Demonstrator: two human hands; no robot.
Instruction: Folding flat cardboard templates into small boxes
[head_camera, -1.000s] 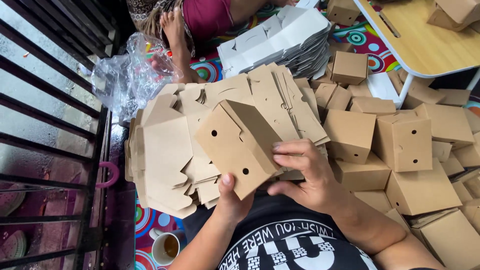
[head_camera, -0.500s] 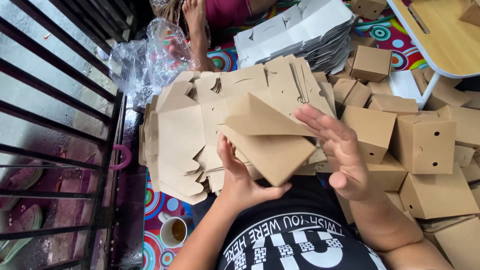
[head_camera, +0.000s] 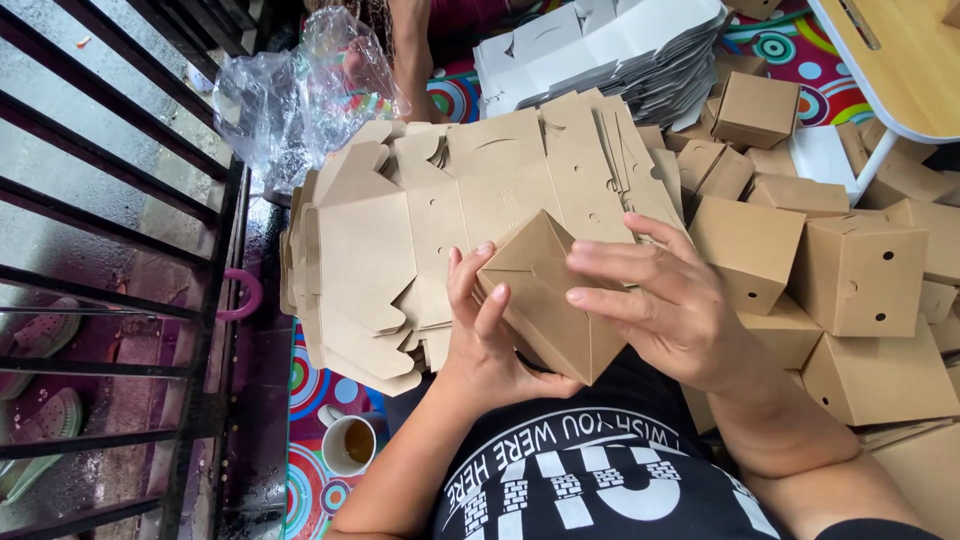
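Note:
A small brown cardboard box (head_camera: 545, 300) is held between both hands just above my lap, its folded flaps forming a peak at the top. My left hand (head_camera: 485, 330) grips it from the left and underneath, fingers up along its side. My right hand (head_camera: 665, 300) lies against the right side, fingers pressing across the top flap. Behind the box lies a stack of flat brown box blanks (head_camera: 420, 220).
Several folded brown boxes (head_camera: 860, 275) are heaped to the right. A stack of white flat blanks (head_camera: 590, 50) lies at the back. Another person's leg (head_camera: 415, 60) and a clear plastic bag (head_camera: 290, 90) are behind. A cup of tea (head_camera: 350, 445) stands by black railing (head_camera: 215, 320). A table edge (head_camera: 890, 70) shows top right.
The flat-sided carton has been turned and its flaps folded in, closing into a peaked box. Both hands have shifted closer around it, the right fingers moving onto the top flap.

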